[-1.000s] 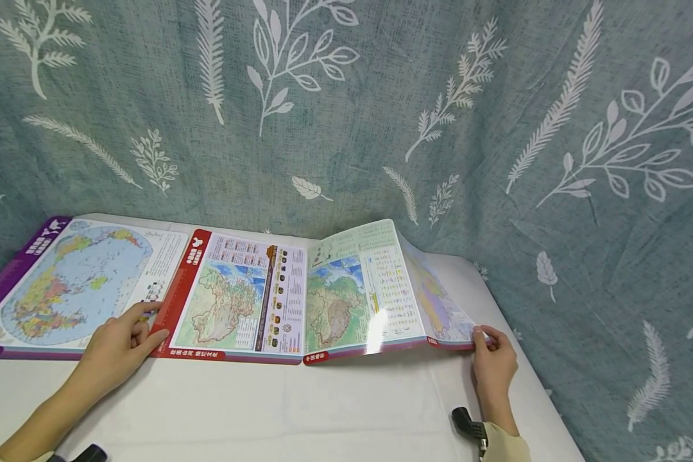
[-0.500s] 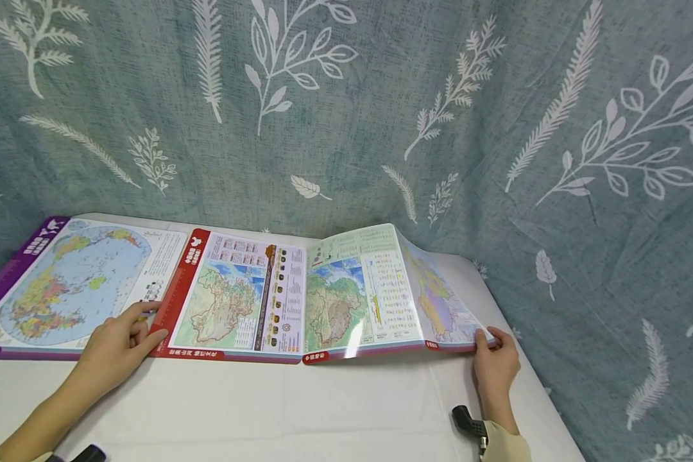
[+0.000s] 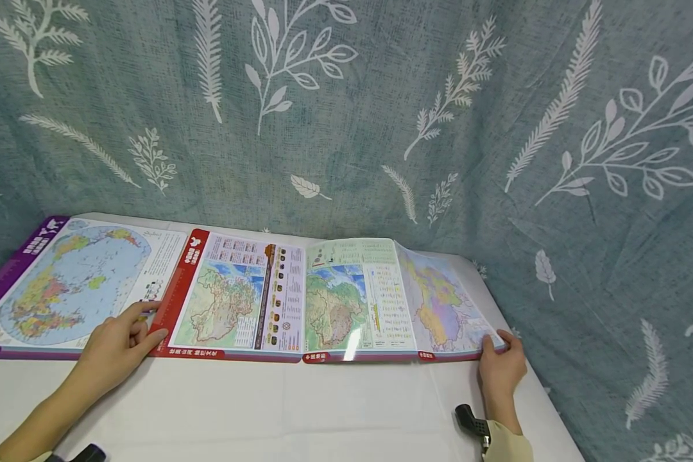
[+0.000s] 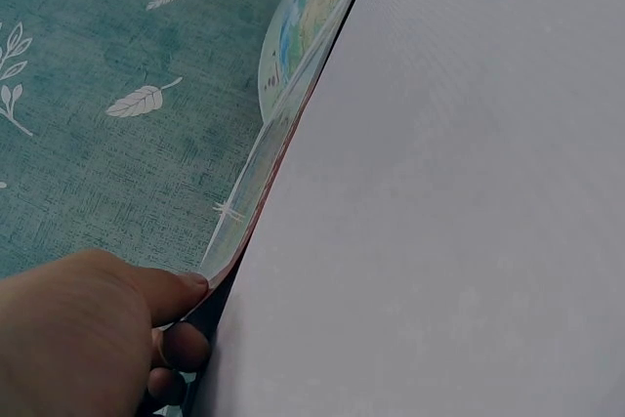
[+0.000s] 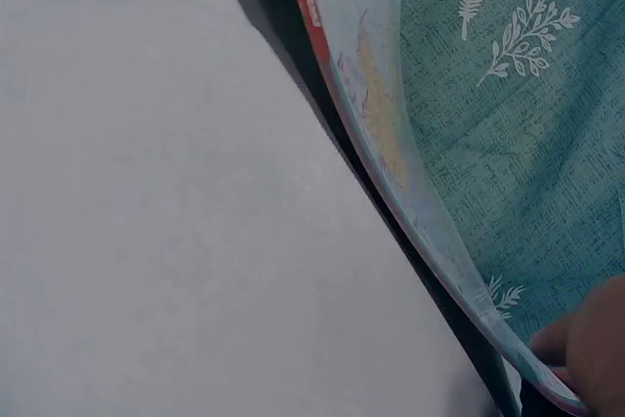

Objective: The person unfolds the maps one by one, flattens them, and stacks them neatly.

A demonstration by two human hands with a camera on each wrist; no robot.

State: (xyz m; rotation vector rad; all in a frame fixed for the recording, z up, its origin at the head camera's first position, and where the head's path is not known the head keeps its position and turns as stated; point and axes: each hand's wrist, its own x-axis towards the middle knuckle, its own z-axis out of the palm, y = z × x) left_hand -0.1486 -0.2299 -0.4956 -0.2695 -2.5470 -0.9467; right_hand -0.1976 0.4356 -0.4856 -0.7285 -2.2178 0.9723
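A fold-out map (image 3: 228, 301) with a red left border lies across the white table, its panels opened out side by side. My left hand (image 3: 111, 350) pinches its lower left edge, thumb on top and fingers curled beneath, as the left wrist view shows. At the far end, my right hand (image 3: 502, 367) pinches the lower right corner of the outermost panel (image 3: 441, 308). The right wrist view shows that panel's edge (image 5: 391, 192) bowed slightly off the table. Under the right thumb the corner is hidden.
A purple-edged world map (image 3: 92, 282) lies left of the red-edged one, meeting it near my left hand. Behind the table hangs a green curtain (image 3: 346, 128) with white leaf prints, wrapping round the right side. White cloth (image 3: 300, 410) covers the table.
The raised fold between the two right panels has sunk and flattened toward the table. My right hand has moved slightly right and down with the corner. My left hand has stayed put.
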